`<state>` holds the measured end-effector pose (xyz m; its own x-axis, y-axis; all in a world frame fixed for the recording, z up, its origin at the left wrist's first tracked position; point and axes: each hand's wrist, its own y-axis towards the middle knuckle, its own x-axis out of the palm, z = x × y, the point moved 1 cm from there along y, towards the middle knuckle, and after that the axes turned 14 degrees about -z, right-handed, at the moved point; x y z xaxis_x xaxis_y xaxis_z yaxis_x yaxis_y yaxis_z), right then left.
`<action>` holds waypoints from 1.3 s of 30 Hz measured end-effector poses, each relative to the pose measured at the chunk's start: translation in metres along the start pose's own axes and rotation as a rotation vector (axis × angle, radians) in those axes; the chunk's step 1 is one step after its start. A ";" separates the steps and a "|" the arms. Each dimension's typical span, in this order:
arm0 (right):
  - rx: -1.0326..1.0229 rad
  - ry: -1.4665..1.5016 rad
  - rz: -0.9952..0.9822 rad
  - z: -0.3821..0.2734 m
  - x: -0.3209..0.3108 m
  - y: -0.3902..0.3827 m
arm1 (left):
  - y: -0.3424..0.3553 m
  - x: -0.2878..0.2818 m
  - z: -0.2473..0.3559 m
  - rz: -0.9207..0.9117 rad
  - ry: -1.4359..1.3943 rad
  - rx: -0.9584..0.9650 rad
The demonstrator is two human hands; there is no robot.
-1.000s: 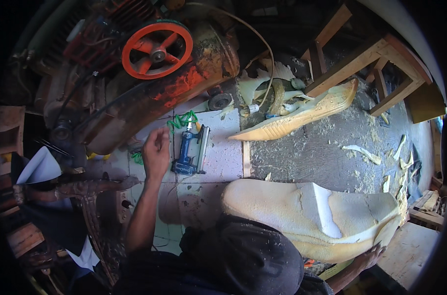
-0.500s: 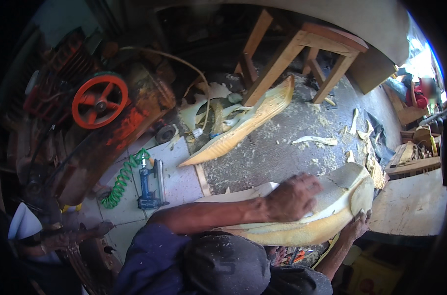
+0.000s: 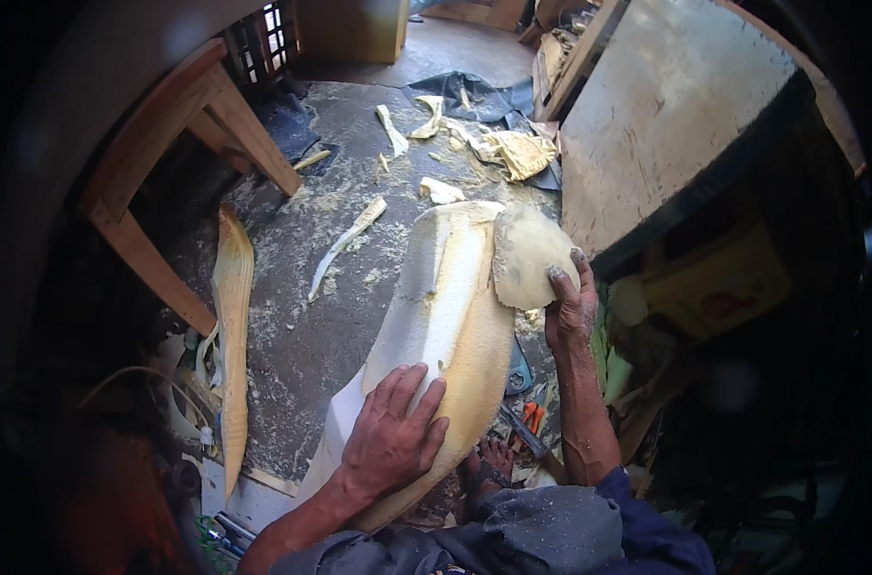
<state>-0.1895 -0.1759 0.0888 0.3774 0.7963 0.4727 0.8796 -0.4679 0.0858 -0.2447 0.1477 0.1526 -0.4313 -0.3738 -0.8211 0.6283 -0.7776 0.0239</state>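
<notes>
A long shaped foam block (image 3: 465,316), white and grey on top with a yellowish side, stretches away from me across the middle. My left hand (image 3: 395,431) lies on its near part, fingers slightly spread and pressing no tool. Beside the block's far right end, my right hand (image 3: 572,305) pinches the edge of a thin, roundish pale disc (image 3: 532,257) between thumb and fingers. The disc has a ragged lower edge, and its left edge overlaps the foam in view; whether they touch I cannot tell.
At left stand a wooden frame (image 3: 153,177) and a long curved foam strip (image 3: 233,345). Foam scraps (image 3: 520,153) and crumbs litter the dark floor. A large board (image 3: 666,115) rises at right above a yellow container (image 3: 719,287). An orange-handled tool (image 3: 530,426) lies by my foot (image 3: 494,458).
My view has turned right. My left hand, blurred over the grey top before, now rests flat nearer me. The right hand's disc has come away from the foam's end face toward the right.
</notes>
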 end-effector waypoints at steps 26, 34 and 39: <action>0.131 -0.232 -0.121 -0.001 0.021 -0.017 | 0.185 -0.023 -0.022 0.004 0.223 0.152; 0.128 -1.146 0.170 -0.008 0.018 -0.003 | 0.219 0.004 -0.043 -0.243 0.300 -0.206; -0.255 -1.402 -0.143 0.008 0.034 0.025 | 0.220 0.001 -0.042 -0.254 0.313 -0.211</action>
<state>-0.1527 -0.1577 0.1001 0.3930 0.4853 -0.7811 0.9153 -0.2884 0.2813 -0.0798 -0.0025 0.1329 -0.3925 0.0113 -0.9197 0.6601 -0.6928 -0.2902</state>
